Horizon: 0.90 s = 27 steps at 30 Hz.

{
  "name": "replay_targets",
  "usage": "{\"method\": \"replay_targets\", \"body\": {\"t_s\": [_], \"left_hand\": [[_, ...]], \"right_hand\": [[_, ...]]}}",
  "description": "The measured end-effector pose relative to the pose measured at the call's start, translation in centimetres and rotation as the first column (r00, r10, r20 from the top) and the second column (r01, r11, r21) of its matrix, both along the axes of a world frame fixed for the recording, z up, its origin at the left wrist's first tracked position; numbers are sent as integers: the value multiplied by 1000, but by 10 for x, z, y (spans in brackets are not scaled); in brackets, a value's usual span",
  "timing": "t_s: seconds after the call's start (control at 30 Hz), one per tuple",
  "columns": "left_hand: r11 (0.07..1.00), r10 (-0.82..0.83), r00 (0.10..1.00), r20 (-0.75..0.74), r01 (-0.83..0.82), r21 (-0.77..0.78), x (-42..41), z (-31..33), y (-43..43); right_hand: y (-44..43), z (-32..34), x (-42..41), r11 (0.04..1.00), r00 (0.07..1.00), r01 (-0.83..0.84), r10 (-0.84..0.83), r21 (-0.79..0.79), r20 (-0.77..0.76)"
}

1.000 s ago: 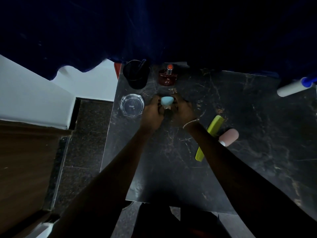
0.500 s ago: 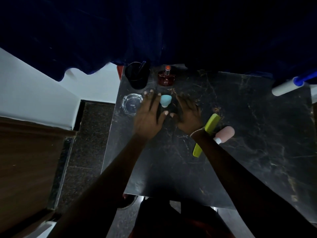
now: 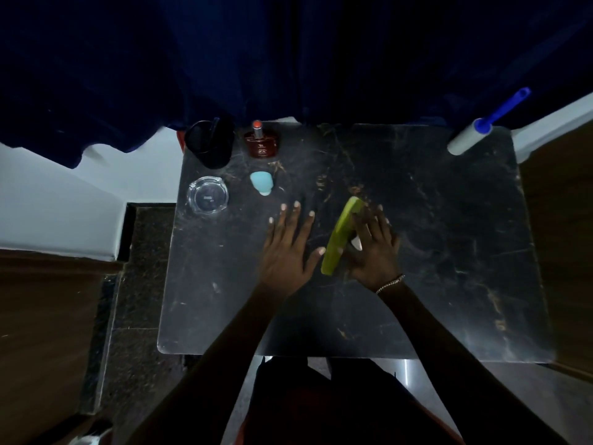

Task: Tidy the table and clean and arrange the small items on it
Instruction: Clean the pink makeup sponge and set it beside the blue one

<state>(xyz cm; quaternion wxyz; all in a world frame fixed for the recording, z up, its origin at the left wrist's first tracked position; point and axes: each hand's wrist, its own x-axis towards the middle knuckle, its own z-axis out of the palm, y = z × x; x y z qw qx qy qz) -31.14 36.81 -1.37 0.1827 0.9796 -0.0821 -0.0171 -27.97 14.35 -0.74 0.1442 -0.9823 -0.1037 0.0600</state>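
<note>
Mostly hidden under the right hand (image 3: 373,252): a white object (image 3: 356,244), kind impossible to tell. Partly covered there too: the green comb (image 3: 337,245). Too small to read: perfume bottle (image 3: 261,146) label. Lost in darkness: black cup (image 3: 208,146) interior.

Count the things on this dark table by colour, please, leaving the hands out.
Black: 1, cup
Dark red: 1, bottle
Light blue: 1, egg-shaped piece
Clear: 1, glass ashtray
Green: 1, comb
White with blue handle: 1, roller
Whitish, mostly hidden under the right hand: 1, small object
Total: 7
</note>
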Motion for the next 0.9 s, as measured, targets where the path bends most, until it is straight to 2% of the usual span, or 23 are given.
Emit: {"method": "replay_targets", "body": {"t_s": [0.2,0.33,0.43,0.53,0.63,0.73,0.83,0.9], "left_hand": [[998,-57,997,-51,56,-29,4,-6,-76],[998,-42,995,-93,38,-52,9,-9,-120],[998,-29,991,-131,22,-53,16,-11,-144],[999,-25,982,-187,16,-46,25,-13,-158],[1000,-12,977,-215,11,-4,32,-17,-166],[1000,24,974,-225,-22,9,39,-19,-170],[993,63,967,-248,-85,-78,43,-17,-174],[982,87,964,-253,-126,-141,40,-13,-175]], "right_hand": [[-61,1,-9,997,997,73,-74,-37,-16],[-86,0,2,997,990,76,-80,-34,-119],[-99,-5,16,995,981,58,-42,78,-189],[-101,-5,31,960,945,164,-87,229,-314],[-96,-6,44,909,887,280,-122,308,-445],[-88,-6,52,874,879,326,-140,361,-456],[-85,-6,53,832,877,386,-197,399,-437],[-86,-5,52,760,851,457,-222,462,-476]]}}
